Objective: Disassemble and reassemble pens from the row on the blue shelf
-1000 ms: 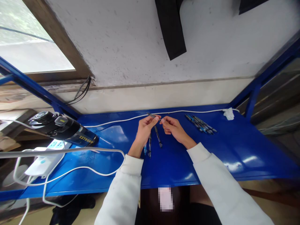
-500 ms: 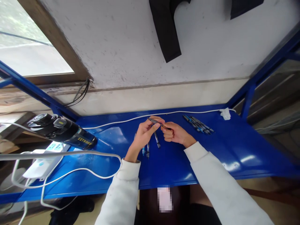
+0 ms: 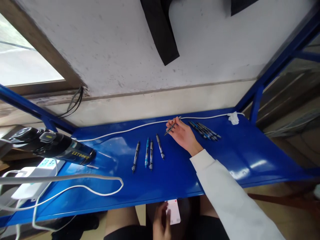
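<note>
A pen (image 3: 168, 130) with a dark body is held at a slant in my right hand (image 3: 185, 136), above the blue tabletop, palm partly turned up. Low in the picture, below the table's front edge, my left hand (image 3: 160, 223) reaches to a phone (image 3: 174, 213) with a pale pink screen. Its fingers are apart at the phone's left edge; I cannot tell whether they grip it. Left of my right hand lie a grey pen (image 3: 160, 146), a blue pen (image 3: 146, 152) and more dark pens (image 3: 151, 155), spaced apart. A bunch of pens (image 3: 205, 130) lies to the right.
A black bottle (image 3: 67, 148) leans at the left of the blue table (image 3: 182, 178), beside a white power strip (image 3: 37, 178). A white cable (image 3: 100, 193) loops over the front left. Another cable runs along the back, past a crumpled white tissue (image 3: 234, 118).
My left hand has let go of the pen and moved down to the phone. My right hand keeps the pen, now with its palm turned up. The view has shifted.
</note>
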Motion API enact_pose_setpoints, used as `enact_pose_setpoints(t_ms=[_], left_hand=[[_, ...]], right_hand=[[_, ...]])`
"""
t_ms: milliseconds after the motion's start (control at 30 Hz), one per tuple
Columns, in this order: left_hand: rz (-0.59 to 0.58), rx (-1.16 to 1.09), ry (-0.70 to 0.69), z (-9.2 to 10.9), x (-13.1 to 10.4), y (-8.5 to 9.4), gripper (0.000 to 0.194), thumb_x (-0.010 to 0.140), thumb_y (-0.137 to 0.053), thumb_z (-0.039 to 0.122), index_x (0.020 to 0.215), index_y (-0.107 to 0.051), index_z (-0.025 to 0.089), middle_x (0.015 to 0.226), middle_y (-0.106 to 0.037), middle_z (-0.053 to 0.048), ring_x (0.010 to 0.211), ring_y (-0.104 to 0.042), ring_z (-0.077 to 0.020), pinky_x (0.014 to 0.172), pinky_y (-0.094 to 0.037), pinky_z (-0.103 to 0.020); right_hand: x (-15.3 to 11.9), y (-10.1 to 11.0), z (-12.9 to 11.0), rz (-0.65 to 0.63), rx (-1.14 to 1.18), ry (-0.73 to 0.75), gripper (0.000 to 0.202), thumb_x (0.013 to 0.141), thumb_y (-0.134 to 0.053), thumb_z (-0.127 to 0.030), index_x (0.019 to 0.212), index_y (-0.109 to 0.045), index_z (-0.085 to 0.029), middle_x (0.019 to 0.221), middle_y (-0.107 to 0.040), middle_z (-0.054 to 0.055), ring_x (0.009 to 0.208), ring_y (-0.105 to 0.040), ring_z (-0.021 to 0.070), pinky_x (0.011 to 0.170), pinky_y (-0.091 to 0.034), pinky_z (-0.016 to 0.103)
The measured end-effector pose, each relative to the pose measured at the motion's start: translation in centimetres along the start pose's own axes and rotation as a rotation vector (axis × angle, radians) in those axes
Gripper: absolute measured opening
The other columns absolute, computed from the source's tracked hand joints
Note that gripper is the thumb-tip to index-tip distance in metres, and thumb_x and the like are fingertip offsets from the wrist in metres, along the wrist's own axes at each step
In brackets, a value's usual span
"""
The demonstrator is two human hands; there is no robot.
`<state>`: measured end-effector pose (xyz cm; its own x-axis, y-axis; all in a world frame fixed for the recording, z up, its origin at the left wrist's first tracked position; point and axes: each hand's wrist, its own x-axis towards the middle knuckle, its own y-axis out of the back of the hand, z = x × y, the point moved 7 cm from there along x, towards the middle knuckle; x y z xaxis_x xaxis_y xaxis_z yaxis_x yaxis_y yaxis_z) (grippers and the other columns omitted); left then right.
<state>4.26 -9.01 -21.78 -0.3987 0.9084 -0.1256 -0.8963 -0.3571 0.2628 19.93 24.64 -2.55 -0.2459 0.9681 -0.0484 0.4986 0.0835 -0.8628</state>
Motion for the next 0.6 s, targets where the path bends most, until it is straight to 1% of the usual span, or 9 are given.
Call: enact_pose_setpoints(t_ms=[33,100,133,200,267,300,367,467,600], left_hand=[[0.023,-0.003,0.090,-2.5,1.0,-0.1,0.057,0.092,-0.069,0.073,0.105,-0.081,0.019,0.105,-0.084,-0.018,0.096,-0.083,-0.0363,0.086,-0.069,-0.045],[-0.001,0.003,0.245,-6.5,3.0,-0.5,0.064,0.080,-0.074,0.077,0.101,-0.078,0.017,0.094,-0.084,-0.020,0.088,-0.084,-0.0404,0.077,-0.069,-0.047],[-0.012,0.032,0.294,-7.8,3.9,-0.6,0.061,0.077,-0.073,0.075,0.099,-0.077,0.017,0.089,-0.083,-0.020,0.085,-0.084,-0.0419,0.075,-0.068,-0.047],[-0.080,0.141,0.354,-9.5,5.1,-0.9,0.051,0.075,-0.072,0.066,0.090,-0.077,0.018,0.080,-0.083,-0.020,0.081,-0.084,-0.0450,0.073,-0.066,-0.049],[-0.108,0.225,0.372,-10.4,5.7,-0.9,0.044,0.074,-0.068,0.060,0.083,-0.077,0.018,0.078,-0.082,-0.022,0.084,-0.084,-0.0487,0.074,-0.065,-0.050],[-0.110,0.243,0.372,-10.7,5.9,-0.9,0.043,0.074,-0.067,0.059,0.082,-0.079,0.018,0.082,-0.084,-0.023,0.090,-0.084,-0.0502,0.077,-0.065,-0.051],[-0.099,0.234,0.345,-11.0,6.0,-0.9,0.045,0.074,-0.067,0.056,0.090,-0.082,0.017,0.098,-0.086,-0.024,0.106,-0.083,-0.0508,0.087,-0.065,-0.051],[-0.065,0.197,0.271,-11.3,6.1,-0.6,0.049,0.075,-0.070,0.055,0.101,-0.085,0.016,0.112,-0.087,-0.023,0.118,-0.080,-0.0499,0.097,-0.065,-0.053],[-0.028,0.155,0.206,-11.5,6.2,-0.4,0.042,0.074,-0.076,0.053,0.093,-0.084,0.016,0.105,-0.086,-0.023,0.111,-0.081,-0.0502,0.099,-0.065,-0.058]], right_hand=[[0.1,0.1,0.0,0.003,0.033,-0.009,0.022,0.098,-0.086,-0.027,0.090,-0.067,-0.022,0.095,-0.075,0.001,0.095,-0.073,0.0171,0.089,-0.063,0.034],[0.2,0.1,-0.2,-0.006,0.110,-0.010,0.020,0.104,-0.078,-0.024,0.090,-0.064,-0.023,0.079,-0.066,-0.003,0.077,-0.068,0.0134,0.082,-0.063,0.032],[0.2,0.1,-0.4,-0.014,0.149,-0.008,0.023,0.108,-0.074,-0.025,0.088,-0.061,-0.023,0.071,-0.059,-0.006,0.066,-0.060,0.0115,0.074,-0.060,0.028],[0.2,0.3,-0.8,-0.025,0.221,-0.022,0.038,0.114,-0.065,-0.036,0.080,-0.052,-0.024,0.061,-0.043,-0.009,0.051,-0.043,0.0102,0.055,-0.048,0.025],[0.0,0.8,-1.2,-0.003,0.272,-0.045,0.055,0.117,-0.051,-0.053,0.071,-0.038,-0.026,0.058,-0.032,-0.009,0.046,-0.031,0.0105,0.044,-0.034,0.026],[0.0,1.1,-1.3,0.016,0.289,-0.052,0.059,0.118,-0.044,-0.058,0.069,-0.030,-0.027,0.056,-0.027,-0.009,0.045,-0.026,0.0108,0.042,-0.029,0.026],[-0.2,1.5,-1.6,0.048,0.312,-0.055,0.061,0.117,-0.036,-0.061,0.070,-0.020,-0.028,0.055,-0.020,-0.009,0.044,-0.019,0.0113,0.040,-0.022,0.028],[-0.3,1.5,-1.8,0.061,0.318,-0.046,0.060,0.115,-0.037,-0.061,0.071,-0.015,-0.028,0.055,-0.015,-0.010,0.045,-0.013,0.0117,0.041,-0.017,0.028],[-0.4,1.4,-1.7,0.068,0.313,-0.042,0.060,0.114,-0.038,-0.062,0.071,-0.013,-0.028,0.055,-0.013,-0.010,0.046,-0.010,0.0117,0.041,-0.016,0.028]])
